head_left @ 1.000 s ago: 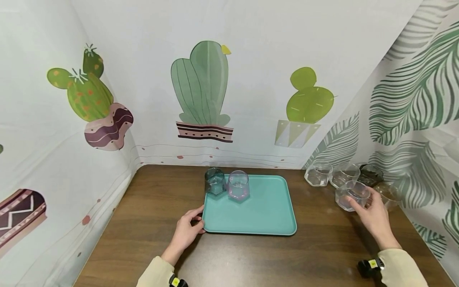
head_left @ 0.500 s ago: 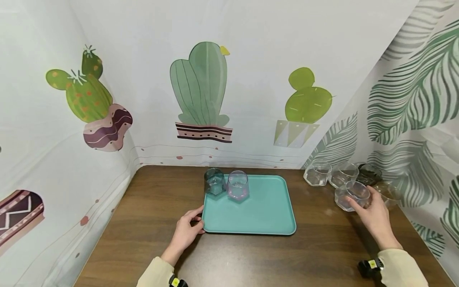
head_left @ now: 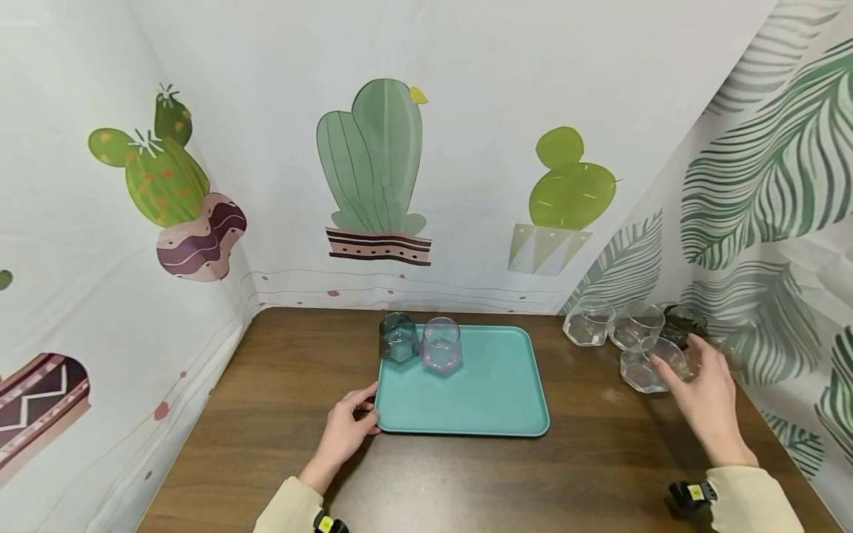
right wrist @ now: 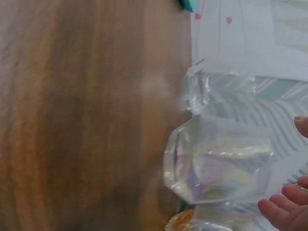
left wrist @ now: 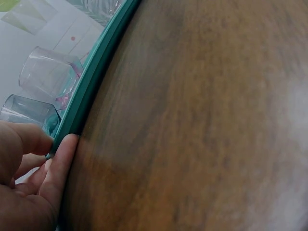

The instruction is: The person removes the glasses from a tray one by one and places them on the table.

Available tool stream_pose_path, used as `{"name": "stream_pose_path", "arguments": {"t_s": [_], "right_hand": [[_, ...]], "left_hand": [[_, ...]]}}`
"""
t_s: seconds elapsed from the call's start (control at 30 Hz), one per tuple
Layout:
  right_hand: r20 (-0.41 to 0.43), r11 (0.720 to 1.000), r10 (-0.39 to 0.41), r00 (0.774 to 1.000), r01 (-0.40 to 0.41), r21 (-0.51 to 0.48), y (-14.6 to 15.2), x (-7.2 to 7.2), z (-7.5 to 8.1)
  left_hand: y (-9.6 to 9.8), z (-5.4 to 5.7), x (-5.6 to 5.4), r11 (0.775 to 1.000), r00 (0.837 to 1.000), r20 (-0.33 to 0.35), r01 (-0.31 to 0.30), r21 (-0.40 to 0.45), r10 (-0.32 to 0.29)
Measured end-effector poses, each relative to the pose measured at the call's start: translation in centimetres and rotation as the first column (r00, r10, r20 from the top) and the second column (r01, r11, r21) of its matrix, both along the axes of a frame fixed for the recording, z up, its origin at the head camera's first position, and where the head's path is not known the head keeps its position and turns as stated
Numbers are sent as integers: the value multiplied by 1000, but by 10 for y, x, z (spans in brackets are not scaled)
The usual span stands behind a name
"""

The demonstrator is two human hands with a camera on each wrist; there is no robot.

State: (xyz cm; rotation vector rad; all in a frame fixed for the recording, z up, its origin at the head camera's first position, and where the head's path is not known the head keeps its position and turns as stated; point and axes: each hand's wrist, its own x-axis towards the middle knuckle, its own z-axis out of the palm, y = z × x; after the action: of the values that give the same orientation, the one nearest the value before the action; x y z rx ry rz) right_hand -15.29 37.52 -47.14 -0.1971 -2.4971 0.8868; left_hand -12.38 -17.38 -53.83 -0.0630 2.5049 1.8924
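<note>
My left hand grips the near left corner of a turquoise tray, thumb and fingers either side of that corner in the left wrist view. On the tray's far left stand a dark blue-grey glass and a pink-tinted glass, side by side and upright. At the right, my right hand is held with fingers apart beside a clear faceted glass. In the right wrist view, a gap shows between its fingertips and the clear glass's wall.
Behind that glass stand two more clear glasses and a dark smoky glass. An amber glass sits to its right, partly hidden by my hand. Patterned cloth hangs behind and beside the wooden table.
My right hand has let go of the clear glass and drawn slightly right. The glass stays standing in about the same spot. My left hand and the tray have not visibly moved.
</note>
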Motion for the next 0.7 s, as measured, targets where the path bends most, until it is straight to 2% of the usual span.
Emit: {"name": "stream_pose_path", "arguments": {"t_s": [0.3, 0.53, 0.7], "right_hand": [[-86, 997, 71, 994, -67, 47, -27, 4, 16], [-133, 993, 112, 985, -107, 43, -51, 1, 14], [-104, 984, 178, 979, -176, 23, -70, -1, 12]], "left_hand": [[0, 0, 0, 1000, 1000, 0, -1, -2, 1], [0, 0, 0, 1000, 1000, -2, -3, -10, 3], [0, -1, -1, 1000, 1000, 1, -5, -10, 5]]}}
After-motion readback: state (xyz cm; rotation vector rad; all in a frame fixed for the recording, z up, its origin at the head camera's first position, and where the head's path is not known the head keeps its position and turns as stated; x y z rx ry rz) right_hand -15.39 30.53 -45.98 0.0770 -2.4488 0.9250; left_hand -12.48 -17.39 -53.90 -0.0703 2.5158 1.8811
